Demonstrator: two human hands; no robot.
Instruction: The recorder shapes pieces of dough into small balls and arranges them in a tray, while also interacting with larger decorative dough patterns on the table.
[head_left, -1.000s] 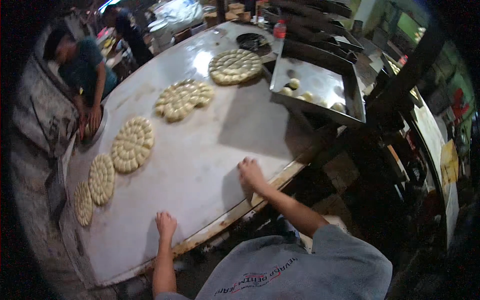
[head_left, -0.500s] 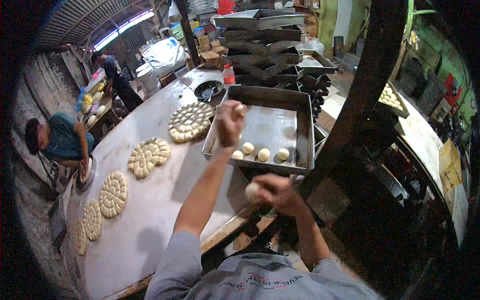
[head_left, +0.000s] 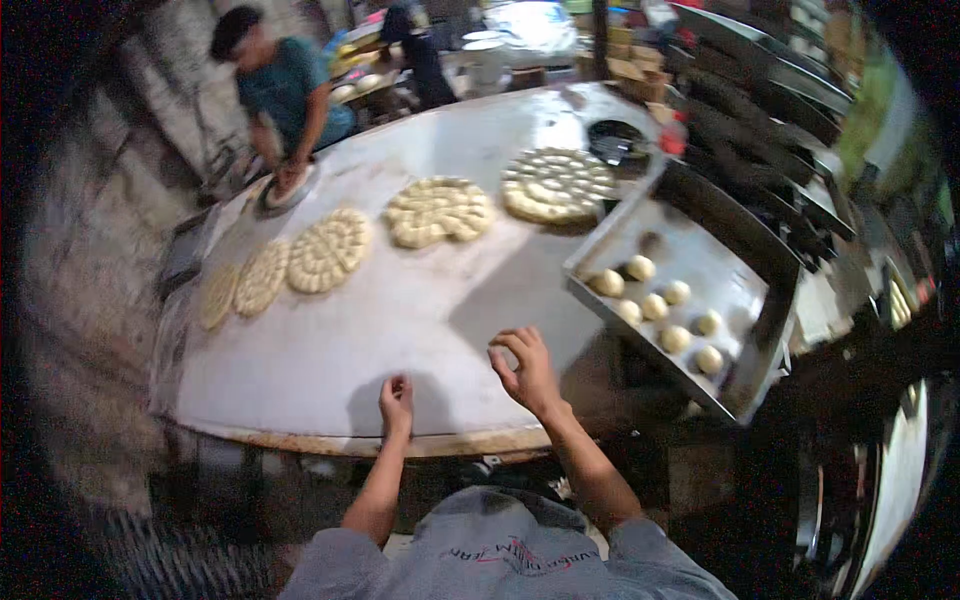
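Observation:
My left hand [head_left: 397,402] is above the front part of the white table [head_left: 300,380], its fingers curled in and no dough showing in them. To its right, my right hand [head_left: 524,368] is raised with thumb and fingers apart, holding nothing. Several pale dough balls [head_left: 676,338] sit in a deep square metal tray [head_left: 590,268] at the table's right side. Across the table lie flat rounds of dough cut into many small pieces; the nearest to the tray is a large round [head_left: 558,185], with another round [head_left: 438,212] left of it and a third [head_left: 329,250] further left.
A dark round pan [head_left: 617,142] stands behind the tray, with a red-topped bottle [head_left: 673,133] beside it. Stacked metal trays [head_left: 740,110] rise at the back right. At the far left a person [head_left: 290,90] works over a round vessel [head_left: 290,190]; another person [head_left: 420,60] stands behind.
The view has swung left. Both hands have moved from the tray to above the table. The dough ball in my right hand is gone from it, and more balls lie in the tray.

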